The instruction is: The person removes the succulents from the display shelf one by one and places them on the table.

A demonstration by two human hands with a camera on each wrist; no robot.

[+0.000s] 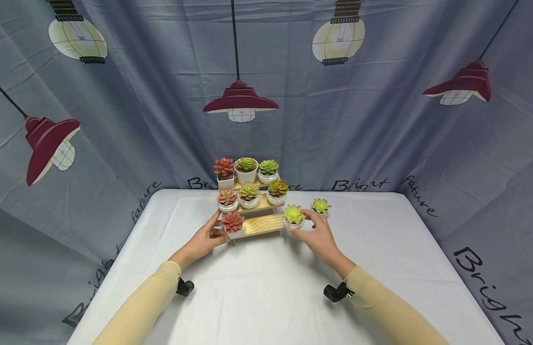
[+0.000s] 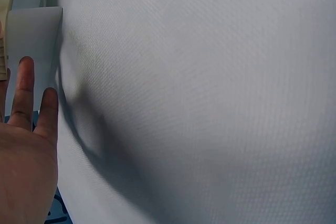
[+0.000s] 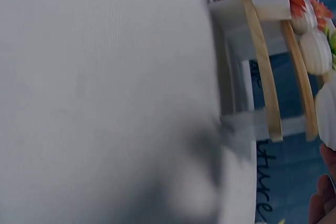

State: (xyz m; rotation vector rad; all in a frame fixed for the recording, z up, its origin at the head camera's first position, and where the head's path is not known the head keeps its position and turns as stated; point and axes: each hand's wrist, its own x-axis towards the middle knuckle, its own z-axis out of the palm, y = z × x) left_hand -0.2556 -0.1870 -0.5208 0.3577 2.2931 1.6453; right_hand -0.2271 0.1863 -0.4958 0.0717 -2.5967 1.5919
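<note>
A three-step plant shelf point(image 1: 263, 224) with wooden boards and white side panels stands at the table's back. My left hand point(image 1: 207, 239) grips the left end of its lowest step, beside a red succulent point(image 1: 233, 221) in a white pot; two straight fingers point(image 2: 25, 85) lie along the side panel in the left wrist view. Between thumb and fingers, my right hand point(image 1: 319, 238) holds a white round pot with a yellow-green succulent point(image 1: 294, 215) at the right end of that step. The right wrist view shows this pot point(image 3: 327, 114) beyond the board's end.
The middle step carries several potted succulents, among them a yellow-green one point(image 1: 249, 191). Along the top step stand a red one point(image 1: 224, 166) and green ones point(image 1: 268, 167). Another light green succulent point(image 1: 321, 206) stands on the white table point(image 1: 266, 287) behind my right hand. A printed curtain point(image 1: 292, 134) hangs behind.
</note>
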